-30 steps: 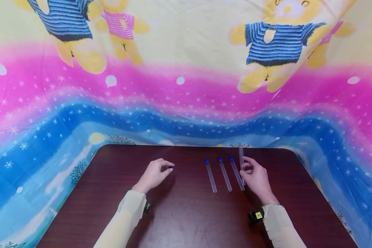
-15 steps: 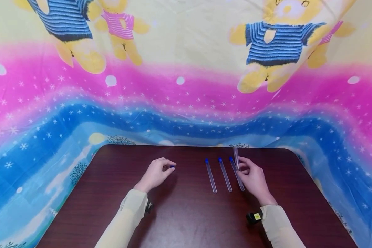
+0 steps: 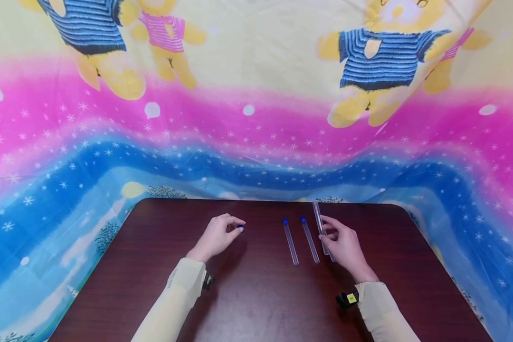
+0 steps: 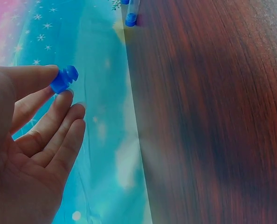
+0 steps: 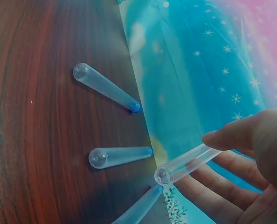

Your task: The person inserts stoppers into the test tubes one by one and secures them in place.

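Observation:
Between thumb and fingertips, my left hand (image 3: 214, 238) pinches a small blue stopper (image 4: 61, 81) above the left half of the table. My right hand (image 3: 344, 246) holds an uncapped clear test tube (image 5: 187, 164) nearly upright, its rounded end toward the table and its open end up. Two blue-capped test tubes, a left one (image 3: 290, 244) and a middle one (image 3: 310, 243), lie side by side between the hands. A third capped test tube (image 5: 141, 206) lies beneath the right hand and the held tube, which mostly hide it in the head view.
The dark wooden table (image 3: 256, 299) has rounded far corners. A patterned cloth (image 3: 248, 133) with bears and snowflakes hangs right behind its far edge and along the sides. A black camera (image 3: 346, 299) is strapped to the right wrist.
My right hand has moved left with the test tube, which now covers most of the third capped tube. My left hand has shifted slightly right with the stopper.

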Tool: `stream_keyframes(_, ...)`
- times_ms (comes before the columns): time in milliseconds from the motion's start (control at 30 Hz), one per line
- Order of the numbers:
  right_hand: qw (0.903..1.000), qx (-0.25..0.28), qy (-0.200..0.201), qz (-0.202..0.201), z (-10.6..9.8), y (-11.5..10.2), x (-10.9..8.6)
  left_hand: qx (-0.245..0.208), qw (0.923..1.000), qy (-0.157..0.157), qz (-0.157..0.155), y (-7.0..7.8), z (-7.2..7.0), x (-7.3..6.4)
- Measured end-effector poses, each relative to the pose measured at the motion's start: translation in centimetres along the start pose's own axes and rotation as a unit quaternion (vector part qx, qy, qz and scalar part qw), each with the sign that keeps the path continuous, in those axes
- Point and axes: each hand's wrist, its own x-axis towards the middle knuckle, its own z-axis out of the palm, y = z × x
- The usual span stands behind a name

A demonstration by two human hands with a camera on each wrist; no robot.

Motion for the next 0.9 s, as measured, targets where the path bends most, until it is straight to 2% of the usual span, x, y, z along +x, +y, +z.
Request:
stream_keyframes(467, 0.9994, 0.012, -0.033, 0.007, 1.2, -0.7, -0.4, -0.01, 0.9999, 0.0, 0.002, 0.8, -0.1, 0.7)
stream_keyframes(700, 0.9989, 0.032, -0.035, -0.007, 2.0, -1.0, -0.6, -0.023, 0.9997, 0.004, -0.001, 1.1, -0.1, 0.9)
stream_keyframes(900, 0.998, 0.039, -0.049, 0.012, 2.9, -1.3, -1.0, -0.017, 0.9998, 0.011, 0.007, 1.2, 0.0, 1.1)
